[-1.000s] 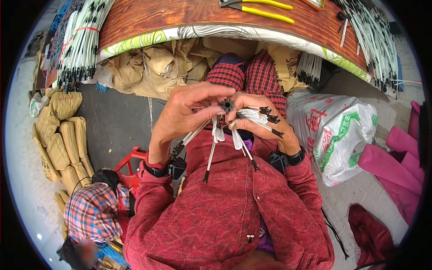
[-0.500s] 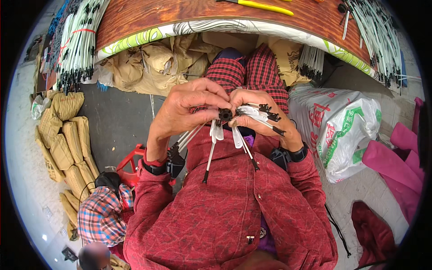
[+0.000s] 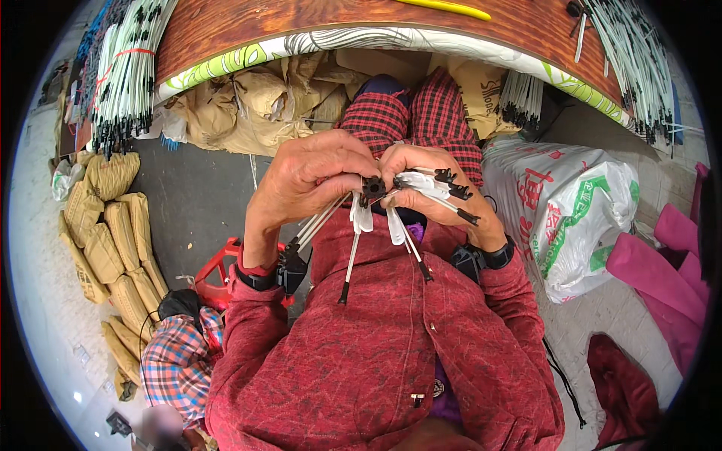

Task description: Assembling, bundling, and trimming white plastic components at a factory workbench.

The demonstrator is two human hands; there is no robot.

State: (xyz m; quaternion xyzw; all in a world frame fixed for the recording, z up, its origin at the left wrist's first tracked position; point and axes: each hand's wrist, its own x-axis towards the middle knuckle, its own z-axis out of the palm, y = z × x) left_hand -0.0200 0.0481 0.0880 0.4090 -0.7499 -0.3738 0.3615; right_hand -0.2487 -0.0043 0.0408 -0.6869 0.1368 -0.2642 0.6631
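In front of my chest, my left hand (image 3: 316, 171) pinches a small black round hub (image 3: 373, 187) between thumb and fingertips. White rods with black tips, like umbrella ribs (image 3: 351, 263), fan out from around the hub, some hanging down and some pointing left below my left hand. My right hand (image 3: 430, 171) meets the left at the hub, its thumb and fingers closed around more of these white ribs (image 3: 427, 185), whose black jointed ends stick out to the right. Flat white pieces (image 3: 395, 225) hang beside the hub. My fingertips partly hide where the ribs meet it.
A wooden table (image 3: 316, 26) edges the far side, carrying yellow-handled pliers (image 3: 444, 7). Rib bundles lie at its left (image 3: 128, 75) and right (image 3: 635, 68). A white plastic sack (image 3: 560, 218) stands at right; brown paper packages (image 3: 113, 233), a red stool (image 3: 218, 274) and another person (image 3: 177, 368) are at left.
Both hands keep their hold on the hub and ribs, with only a slight shift of the fingers. The view has tilted a little, and the table sits slightly higher in it.
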